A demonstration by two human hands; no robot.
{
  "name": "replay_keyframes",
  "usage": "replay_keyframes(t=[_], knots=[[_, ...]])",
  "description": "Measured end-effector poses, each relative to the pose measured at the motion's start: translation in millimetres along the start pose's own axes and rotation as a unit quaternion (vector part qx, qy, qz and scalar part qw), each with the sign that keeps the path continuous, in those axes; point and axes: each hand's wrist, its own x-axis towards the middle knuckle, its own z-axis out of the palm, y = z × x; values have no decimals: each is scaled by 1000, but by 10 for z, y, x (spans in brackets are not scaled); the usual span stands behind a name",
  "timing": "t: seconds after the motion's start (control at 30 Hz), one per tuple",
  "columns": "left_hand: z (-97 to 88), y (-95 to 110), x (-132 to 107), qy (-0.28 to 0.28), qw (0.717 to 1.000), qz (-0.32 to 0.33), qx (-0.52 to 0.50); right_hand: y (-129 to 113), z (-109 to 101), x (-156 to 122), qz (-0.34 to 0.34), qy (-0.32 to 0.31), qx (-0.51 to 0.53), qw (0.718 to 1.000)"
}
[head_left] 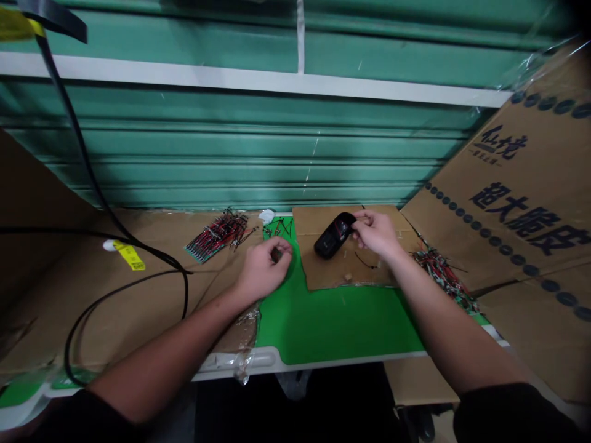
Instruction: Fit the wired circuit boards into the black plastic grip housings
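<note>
On a cardboard sheet lies a black handheld device with a glossy, hooded upper end. My right hand is at that end, its thumb and fingers pinched together; whatever they grip is too small to make out. My left hand hovers left of the sheet with fingers curled to the thumb, and their contents are hidden. Just beyond it are a few small wired parts. A thin black wire piece rests on the sheet below the device.
A bundle of red and black wires with green boards lies on cardboard at left. A looser heap of wired parts sits at right beside a printed carton. Black cables cross the left side. Green ribbed wall stands behind.
</note>
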Motion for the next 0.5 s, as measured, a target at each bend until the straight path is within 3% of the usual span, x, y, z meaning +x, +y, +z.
replay_keyframes(t=[0.07,0.17,0.27,0.33,0.4,0.5], knots=[[-106,-19,55,37,982,24,181,68,-70,127,20,31,-25,999],[-200,-54,126,35,932,-26,359,124,-131,250,40,56,-63,996],[-211,-89,162,-4,908,-77,411,-24,-243,134,6,96,-129,987],[-197,-108,168,-25,909,-86,408,-207,-405,-180,-98,125,-196,968],[-184,-123,168,-38,912,-91,398,-324,-628,-684,-176,35,-152,972],[-169,-138,165,-41,920,-92,380,-132,-937,-1584,-194,-231,-79,950]])
